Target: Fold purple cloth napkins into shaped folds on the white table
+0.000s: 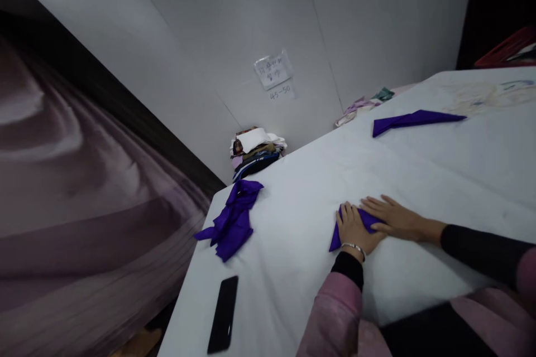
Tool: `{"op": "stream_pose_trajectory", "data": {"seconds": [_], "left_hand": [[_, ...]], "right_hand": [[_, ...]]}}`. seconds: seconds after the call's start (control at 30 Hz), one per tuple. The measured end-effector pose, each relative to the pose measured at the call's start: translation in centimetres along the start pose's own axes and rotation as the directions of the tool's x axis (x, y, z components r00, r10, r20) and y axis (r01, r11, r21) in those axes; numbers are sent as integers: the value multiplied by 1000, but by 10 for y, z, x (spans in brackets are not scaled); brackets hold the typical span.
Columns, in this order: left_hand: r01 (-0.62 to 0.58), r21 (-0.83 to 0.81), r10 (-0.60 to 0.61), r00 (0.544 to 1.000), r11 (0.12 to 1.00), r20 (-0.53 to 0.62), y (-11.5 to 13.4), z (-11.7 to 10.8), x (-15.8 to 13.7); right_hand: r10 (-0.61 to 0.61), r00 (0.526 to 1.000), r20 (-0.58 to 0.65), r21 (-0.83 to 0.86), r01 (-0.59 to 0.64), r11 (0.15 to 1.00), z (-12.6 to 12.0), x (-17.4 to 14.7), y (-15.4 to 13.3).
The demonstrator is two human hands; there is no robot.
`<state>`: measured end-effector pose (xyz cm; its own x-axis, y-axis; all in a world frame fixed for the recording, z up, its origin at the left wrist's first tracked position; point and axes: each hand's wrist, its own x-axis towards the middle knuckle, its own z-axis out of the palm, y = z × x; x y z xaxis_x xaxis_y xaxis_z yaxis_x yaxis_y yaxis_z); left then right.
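Note:
A folded purple cloth [334, 239] lies on the white-covered table [301, 223], pressed beneath both hands. My left hand [358, 231], with a bracelet at the wrist, rests flat over its middle, fingers stretched out. From the right, my right hand [393, 218] reaches across its other side, fingers extended and palm down, close against the left hand. Much of the cloth is hidden under the hands. Farther back on the table is another purple cloth [414, 119], folded into a long narrow wedge. A crumpled heap of purple cloth [234, 220] sits at the left edge.
A black phone [223, 315] lies near the left edge. Behind the table are a stack of folded clothes [256, 152] and more fabric [362, 105]. Paper signs [274, 71] hang on the grey wall. A patterned curtain-like sheet [84, 195] fills the left; a red container [505, 50] stands far right.

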<state>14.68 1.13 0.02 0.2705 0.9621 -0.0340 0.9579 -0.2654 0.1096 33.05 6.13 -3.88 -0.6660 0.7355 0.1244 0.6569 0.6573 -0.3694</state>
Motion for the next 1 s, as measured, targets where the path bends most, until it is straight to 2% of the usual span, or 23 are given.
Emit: {"op": "stream_pose_trajectory", "data": {"seconds": [0.1, 0.17, 0.23, 0.33, 0.4, 0.47, 0.57, 0.7, 0.87, 1.0], "left_hand": [[11, 17, -11, 1000, 1000, -14, 3, 0, 0], [16, 13, -15, 1000, 1000, -22, 4, 0, 0], [14, 11, -14, 1000, 1000, -20, 4, 0, 1], [-31, 45, 31, 1000, 999, 2, 2, 1, 1], [-74, 75, 75, 997, 994, -11, 2, 2, 2], [-86, 85, 90, 995, 993, -37, 2, 3, 2], [-69, 68, 71, 997, 995, -33, 6, 3, 3], [-59, 53, 60, 998, 997, -27, 8, 0, 1], [-30, -12, 29, 996, 999, -86, -6, -4, -18], [84, -27, -85, 996, 996, -30, -26, -6, -41]], "right_hand": [[55, 998, -3, -18, -55, 998, -2, -13, 13], [115, 993, -33, -29, -116, 993, -6, -15, 10], [111, 990, -84, -33, -114, 993, -11, -10, -5], [-20, 993, -119, -9, 19, 1000, -12, 10, -41], [-71, 993, -93, 25, 74, 997, -10, 24, -61], [-53, 998, -35, 72, 55, 996, -7, 34, -71], [-13, 999, 34, 158, 8, 987, -4, 36, -69], [-25, 1000, 16, 202, 22, 979, -6, 29, -60], [-15, 999, 41, 107, 10, 994, -4, 29, -63], [-32, 999, 33, -1, 32, 999, 5, 34, -61]]}}
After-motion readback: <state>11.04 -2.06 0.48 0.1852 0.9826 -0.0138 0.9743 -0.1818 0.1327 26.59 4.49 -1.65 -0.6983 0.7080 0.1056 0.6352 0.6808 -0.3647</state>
